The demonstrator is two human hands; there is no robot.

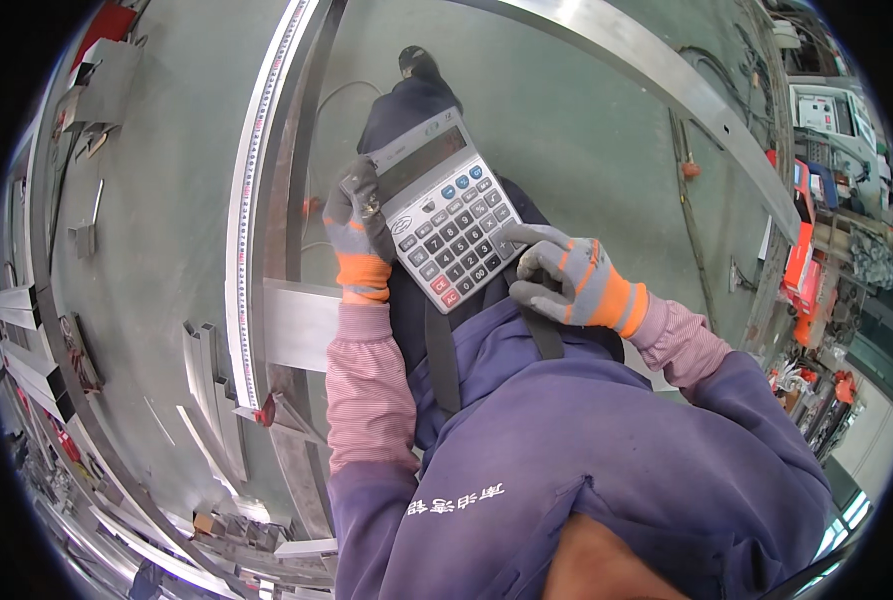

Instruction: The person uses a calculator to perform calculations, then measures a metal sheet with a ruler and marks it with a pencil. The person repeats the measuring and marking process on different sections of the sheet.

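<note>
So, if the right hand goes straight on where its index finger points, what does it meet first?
Probably the calculator, on its right side; the right hand may touch it, but depth is unclear.

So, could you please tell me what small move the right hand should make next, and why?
Probably press a key with the extended index finger of the right hand: it is at the right edge of the calculator, by the keys, though contact is hard to tell. The left hand grips the left edge, which should steady it.
</note>
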